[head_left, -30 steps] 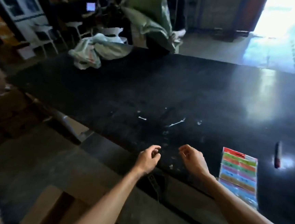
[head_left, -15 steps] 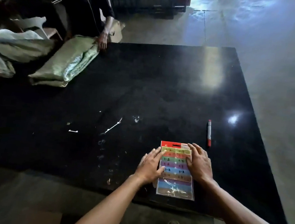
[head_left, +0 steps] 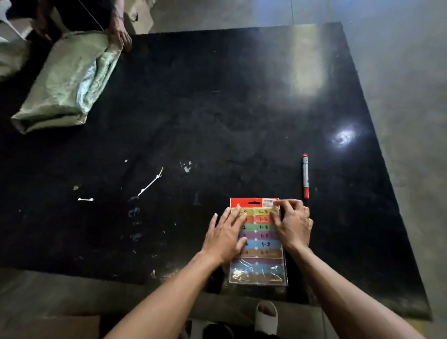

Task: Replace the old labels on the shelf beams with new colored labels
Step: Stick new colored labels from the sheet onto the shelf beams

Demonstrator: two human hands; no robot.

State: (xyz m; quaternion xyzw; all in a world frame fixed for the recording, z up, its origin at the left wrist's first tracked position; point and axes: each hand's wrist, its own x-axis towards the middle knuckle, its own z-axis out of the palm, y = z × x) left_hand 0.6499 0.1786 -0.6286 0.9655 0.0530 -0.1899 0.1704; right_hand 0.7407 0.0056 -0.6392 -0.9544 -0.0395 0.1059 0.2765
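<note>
Pressing hands: left hand (head_left: pixel 224 237) lies flat, fingers spread, on label sheet (head_left: pixel 259 253); right hand (head_left: pixel 292 224) pinches its upper right corner.
Label sheet: lower centre of frame, on black table (head_left: pixel 196 99).
Red marker (head_left: pixel 305 176): just above right hand, apart.
Green sack (head_left: pixel 68 80): upper left.

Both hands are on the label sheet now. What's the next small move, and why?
Probably peel up the yellow label's corner with the right hand: its fingertips already pinch at the top of the rainbow-striped label sheet, while the left hand lies flat, pinning the sheet to the black table.
</note>
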